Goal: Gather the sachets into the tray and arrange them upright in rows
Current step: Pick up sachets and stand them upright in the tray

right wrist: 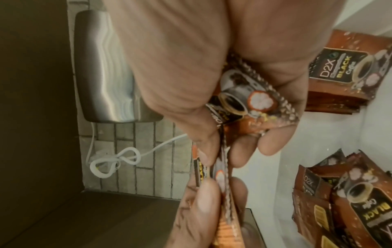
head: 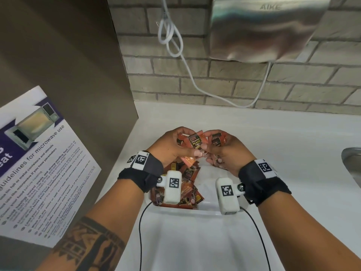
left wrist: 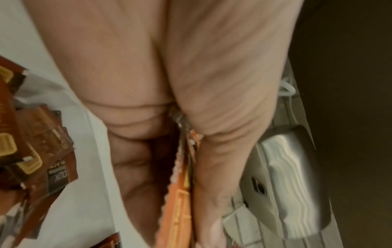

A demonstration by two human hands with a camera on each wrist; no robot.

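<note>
Both hands are raised together above the far end of a white tray (head: 207, 209) on the white counter. My left hand (head: 175, 145) grips a fan of brown-orange coffee sachets (head: 196, 141), seen edge-on in the left wrist view as an orange sachet (left wrist: 180, 201) pinched between thumb and fingers. My right hand (head: 224, 151) holds more sachets (head: 217, 139); the right wrist view shows one sachet (right wrist: 248, 102) curled in its palm and fingertips pinching another sachet's edge (right wrist: 224, 167). A loose heap of sachets (head: 187, 184) lies in the tray's left half.
A brown cabinet side with a microwave guideline poster (head: 39, 163) stands at the left. A steel hand dryer (head: 267, 28) hangs on the brick wall, its white cord (head: 175, 42) looping down. A metal sink rim (head: 351, 167) shows at the right edge.
</note>
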